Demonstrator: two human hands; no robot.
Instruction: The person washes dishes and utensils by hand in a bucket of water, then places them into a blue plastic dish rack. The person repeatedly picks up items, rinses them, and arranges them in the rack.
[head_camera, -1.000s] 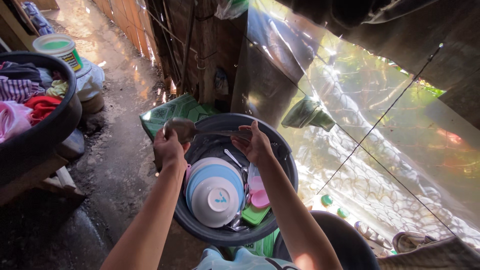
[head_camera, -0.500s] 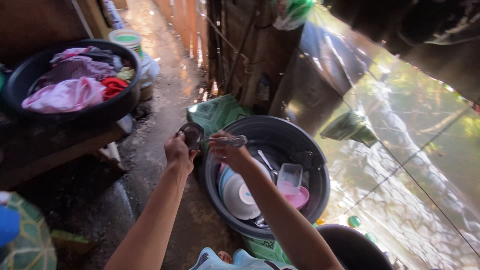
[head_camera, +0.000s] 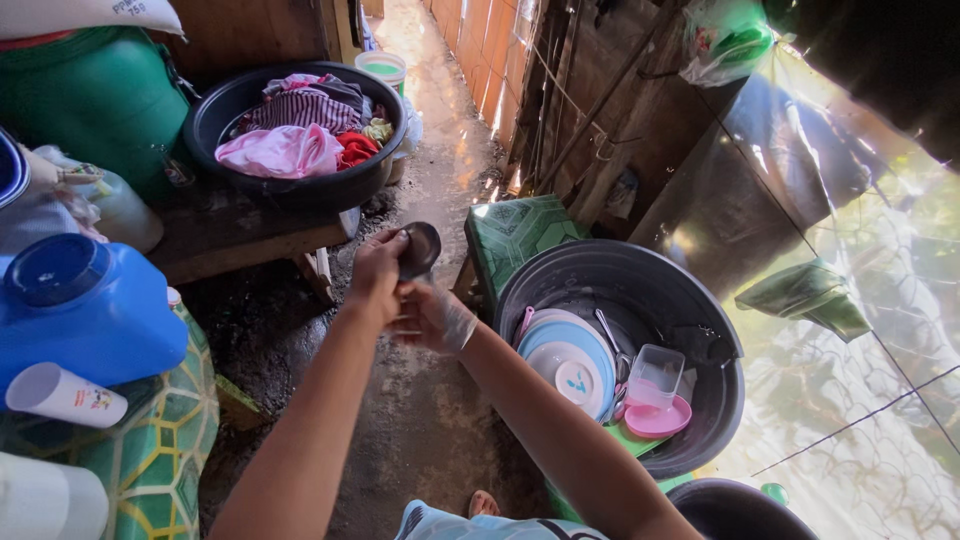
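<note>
My left hand (head_camera: 375, 275) grips a small dark round bowl (head_camera: 420, 248) by its rim, held up over the wet ground. My right hand (head_camera: 432, 318), soapy, sits just below and against the bowl, fingers curled on it or on something small I cannot make out. To the right stands a large black basin (head_camera: 700, 300) holding a stack of light-blue and white plates (head_camera: 570, 365), a clear plastic container (head_camera: 655, 375), a pink lid (head_camera: 655, 420) and a utensil (head_camera: 610, 340).
A green stool (head_camera: 515, 235) stands behind the basin. Another black basin (head_camera: 235, 105) full of clothes rests on a wooden bench (head_camera: 240, 235). At left are a blue jug (head_camera: 85, 310), a white cup (head_camera: 65, 395) and a green drum (head_camera: 95, 100). Wooden walls line the wet path.
The view has swung left and down. Both hands have moved from over the dish basin to its left, still holding the dark bowl.
</note>
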